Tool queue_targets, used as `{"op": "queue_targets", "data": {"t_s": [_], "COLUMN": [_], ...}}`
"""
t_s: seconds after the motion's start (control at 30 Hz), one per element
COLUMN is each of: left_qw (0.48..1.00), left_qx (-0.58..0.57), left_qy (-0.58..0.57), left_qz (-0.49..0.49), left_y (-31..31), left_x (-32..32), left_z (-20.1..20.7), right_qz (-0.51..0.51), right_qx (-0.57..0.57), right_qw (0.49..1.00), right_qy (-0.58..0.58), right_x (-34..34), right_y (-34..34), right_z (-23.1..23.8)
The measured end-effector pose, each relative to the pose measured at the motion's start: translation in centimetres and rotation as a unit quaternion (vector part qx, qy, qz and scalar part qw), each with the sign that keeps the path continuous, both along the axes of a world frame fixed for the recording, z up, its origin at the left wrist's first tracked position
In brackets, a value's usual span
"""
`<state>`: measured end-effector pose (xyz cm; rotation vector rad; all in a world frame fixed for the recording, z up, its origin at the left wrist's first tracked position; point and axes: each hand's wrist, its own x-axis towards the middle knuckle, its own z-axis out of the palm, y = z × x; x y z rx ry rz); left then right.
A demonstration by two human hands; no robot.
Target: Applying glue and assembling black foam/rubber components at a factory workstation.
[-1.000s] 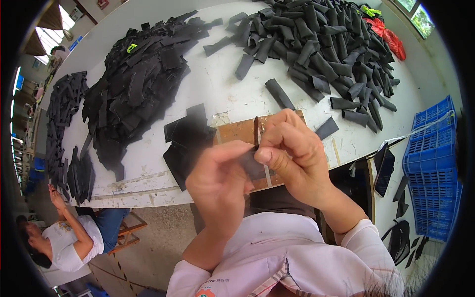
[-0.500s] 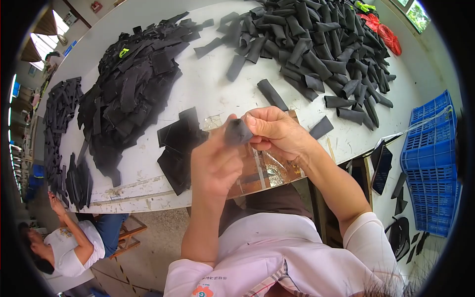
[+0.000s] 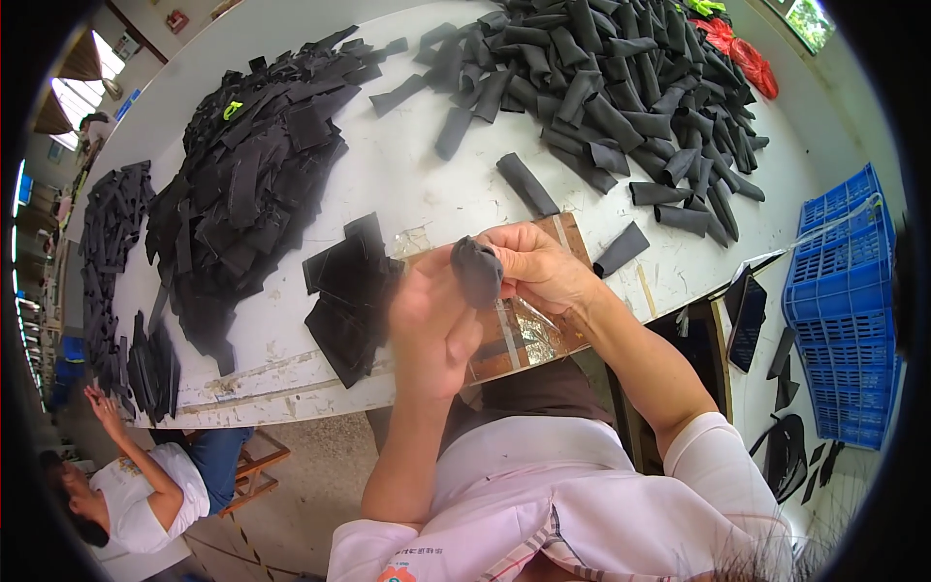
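A short dark grey fabric tube [image 3: 477,274] is held up over the near edge of the table. My right hand [image 3: 538,267] pinches its upper right side between thumb and fingers. Against the tube's left side is my left hand [image 3: 432,325], smeared by motion; its fingertips are partly hidden behind the cloth, so their grip is unclear. Just left of that hand lies a small stack of flat black fabric pieces [image 3: 349,325]. Single grey tubes lie beyond my hands [image 3: 527,184] and to the right [image 3: 621,249]. Beneath my hands is a brown board [image 3: 572,238] with clear tape.
A large heap of flat black pieces [image 3: 242,184] covers the table's left. Finished-looking tubes [image 3: 621,107] pile up at the far right, beside a red plastic bag [image 3: 747,63]. Blue crates [image 3: 842,310] stand at the right. Another person [image 3: 145,485] sits at the lower left.
The tube has shifted slightly right and tilted, its end now turned lower. My right hand has moved a little down with it. My left hand stays beside the tube, still blurred.
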<state>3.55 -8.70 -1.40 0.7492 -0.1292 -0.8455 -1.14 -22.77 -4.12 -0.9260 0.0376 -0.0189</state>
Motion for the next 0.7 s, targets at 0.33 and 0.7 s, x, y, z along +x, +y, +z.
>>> {"op": "queue_targets", "data": {"t_s": [0.33,0.7], "left_qw": [0.807,0.951], "left_qx": [0.094,0.032], "left_qy": [-0.568,-0.281], "left_qz": [0.128,0.128], "left_y": [0.5,0.4], "left_x": [1.7,-0.1], "left_z": [1.7,-0.5], "right_qz": [-0.159,-0.185], "right_qx": [-0.334,-0.668], "right_qw": [0.928,0.705], "right_qy": [-0.036,-0.153], "right_x": [-1.1,-2.1], "right_y": [0.5,0.9], "right_z": [3.4,1.2]}}
